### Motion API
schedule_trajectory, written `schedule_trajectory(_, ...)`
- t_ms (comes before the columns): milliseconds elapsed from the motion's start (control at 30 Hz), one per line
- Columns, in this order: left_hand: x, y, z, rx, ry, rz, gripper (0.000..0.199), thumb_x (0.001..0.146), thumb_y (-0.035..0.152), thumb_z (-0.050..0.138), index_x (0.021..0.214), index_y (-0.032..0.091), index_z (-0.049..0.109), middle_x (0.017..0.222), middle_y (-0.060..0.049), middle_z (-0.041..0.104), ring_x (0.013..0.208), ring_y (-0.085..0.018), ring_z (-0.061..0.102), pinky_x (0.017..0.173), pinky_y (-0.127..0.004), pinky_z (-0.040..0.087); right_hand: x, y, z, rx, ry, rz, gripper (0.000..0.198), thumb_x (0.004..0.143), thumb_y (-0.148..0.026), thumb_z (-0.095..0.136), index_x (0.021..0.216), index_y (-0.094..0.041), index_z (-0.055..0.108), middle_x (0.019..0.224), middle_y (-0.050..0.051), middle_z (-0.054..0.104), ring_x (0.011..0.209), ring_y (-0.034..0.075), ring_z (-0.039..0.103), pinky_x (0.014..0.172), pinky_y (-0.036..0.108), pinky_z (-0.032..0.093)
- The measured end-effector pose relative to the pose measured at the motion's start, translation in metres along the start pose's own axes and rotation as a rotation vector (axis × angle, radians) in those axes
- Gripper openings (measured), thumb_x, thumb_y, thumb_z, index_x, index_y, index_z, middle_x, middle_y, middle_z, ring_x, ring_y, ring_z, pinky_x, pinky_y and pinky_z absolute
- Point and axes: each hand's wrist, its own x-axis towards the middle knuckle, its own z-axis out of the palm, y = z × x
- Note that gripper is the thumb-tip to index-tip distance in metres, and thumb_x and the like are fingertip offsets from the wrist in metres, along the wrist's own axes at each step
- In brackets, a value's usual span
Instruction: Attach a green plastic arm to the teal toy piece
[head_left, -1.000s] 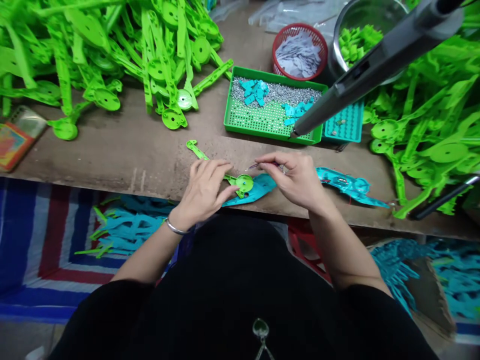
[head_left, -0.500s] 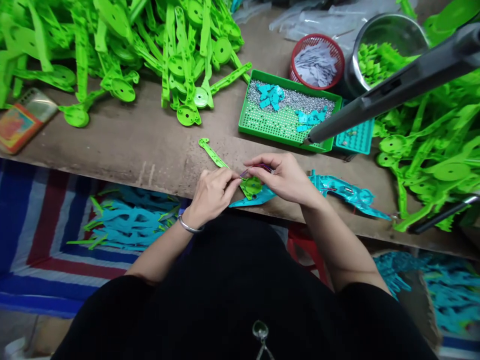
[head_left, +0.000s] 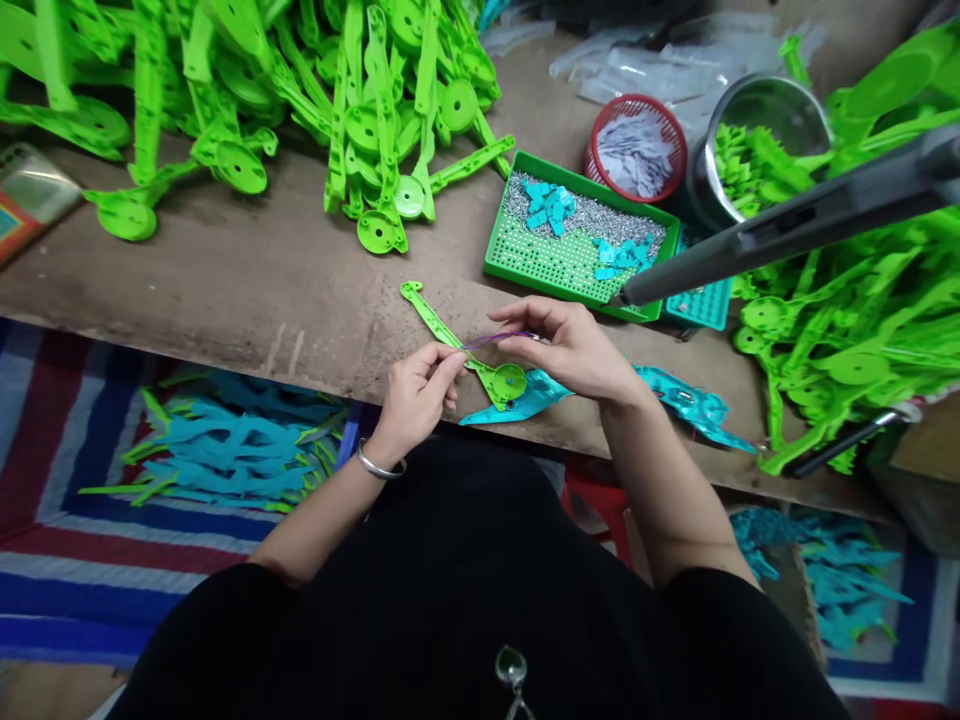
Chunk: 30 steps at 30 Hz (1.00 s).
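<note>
A thin purple wire stretches between my two hands above the bench. Thumb and finger of my left hand pinch one end of it. The other end runs into the curled fingers of my right hand, where a small bright piece shows; its kind is unclear. Below them lies a lime-green plastic arm with a round disc end, slanting across the bench. Its disc overlaps a turquoise plastic part. Another turquoise part rests right of my right wrist.
A green perforated tray holds screws and small turquoise pieces. Behind it stand a red basket and a metal bowl. A dark screwdriver-like tool hangs at the right. Lime-green parts pile up left, more lie right.
My left hand has drawn slightly left and down, so more of the purple wire shows between the hands. The green arm's disc is now uncovered.
</note>
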Motion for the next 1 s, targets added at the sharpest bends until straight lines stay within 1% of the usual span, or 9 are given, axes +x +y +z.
schedule_trajectory(167,0.002,-0.002,-0.005,0.114,-0.005,0.046,0.029,0.092,0.047,0.062,0.089,0.018,0.066,0.071,0.002,0.065,0.048,-0.008,0.057,0.047,-0.019,0.050,-0.004,0.004,-0.006,-0.017,0.126,0.058,0.028,0.082,-0.039,0.075,0.094,-0.014,0.075,0.084,0.005,0.075,0.071,0.014,0.065,0.065,0.027,0.052)
schedule_trajectory(367,0.005,0.008,-0.002,0.551,-0.084,0.341,0.020,0.099,0.030,0.053,0.091,0.018,0.067,0.088,-0.002,0.069,0.068,-0.011,0.065,0.067,-0.023,0.052,-0.006,0.000,-0.007,-0.032,0.245,-0.056,0.030,0.083,-0.047,0.072,0.086,-0.018,0.076,0.088,0.005,0.075,0.082,0.016,0.066,0.075,0.029,0.053)
schedule_trajectory(433,0.007,0.011,0.001,0.582,-0.111,0.386,0.020,0.099,0.028,0.052,0.091,0.018,0.067,0.086,-0.002,0.068,0.073,-0.013,0.066,0.069,-0.023,0.051,-0.004,0.001,-0.006,0.000,0.253,-0.055,0.032,0.085,-0.048,0.071,0.087,-0.017,0.075,0.083,0.004,0.074,0.077,0.014,0.065,0.073,0.028,0.052)
schedule_trajectory(500,0.008,0.012,0.003,0.560,-0.114,0.387,0.019,0.099,0.029,0.053,0.090,0.018,0.066,0.080,-0.001,0.067,0.068,-0.012,0.065,0.066,-0.023,0.050,-0.001,0.002,-0.005,0.009,0.258,-0.047,0.033,0.086,-0.048,0.068,0.093,-0.016,0.075,0.083,0.004,0.073,0.076,0.013,0.064,0.072,0.028,0.051)
schedule_trajectory(567,0.008,0.010,0.004,0.483,-0.079,0.353,0.020,0.099,0.031,0.053,0.090,0.018,0.065,0.074,0.001,0.065,0.057,-0.010,0.061,0.060,-0.022,0.049,0.002,0.003,-0.005,0.000,0.235,-0.018,0.037,0.085,-0.047,0.070,0.102,-0.015,0.074,0.084,0.004,0.073,0.074,0.013,0.063,0.070,0.027,0.050)
schedule_trajectory(633,0.008,0.006,0.005,0.378,-0.024,0.310,0.022,0.100,0.035,0.053,0.091,0.019,0.064,0.070,0.003,0.064,0.049,-0.008,0.058,0.055,-0.020,0.047,0.004,0.002,-0.005,-0.020,0.151,0.017,0.039,0.083,-0.045,0.072,0.106,-0.014,0.074,0.084,0.004,0.073,0.071,0.012,0.061,0.067,0.026,0.049)
schedule_trajectory(767,0.008,0.000,0.007,0.277,0.002,0.262,0.024,0.100,0.039,0.052,0.091,0.019,0.062,0.065,0.005,0.063,0.046,-0.007,0.058,0.053,-0.019,0.048,0.008,-0.006,0.000,-0.096,-0.012,0.003,0.026,0.084,-0.037,0.068,0.091,-0.014,0.078,0.082,0.004,0.074,0.069,0.011,0.059,0.064,0.025,0.044)
schedule_trajectory(867,0.007,-0.001,0.008,0.351,0.022,0.324,0.022,0.101,0.035,0.051,0.090,0.019,0.062,0.066,0.005,0.063,0.047,-0.007,0.058,0.055,-0.020,0.048,0.013,-0.011,0.007,-0.111,-0.049,0.003,0.023,0.084,-0.034,0.066,0.084,-0.013,0.075,0.073,0.002,0.069,0.064,0.010,0.055,0.061,0.024,0.040)
schedule_trajectory(1000,0.006,0.001,0.002,0.533,0.091,0.449,0.019,0.099,0.029,0.053,0.090,0.018,0.065,0.069,0.002,0.064,0.056,-0.009,0.061,0.068,-0.023,0.052,0.020,-0.011,0.015,-0.105,-0.084,0.046,0.020,0.080,-0.030,0.066,0.072,-0.012,0.069,0.064,0.000,0.063,0.059,0.008,0.049,0.058,0.023,0.035)
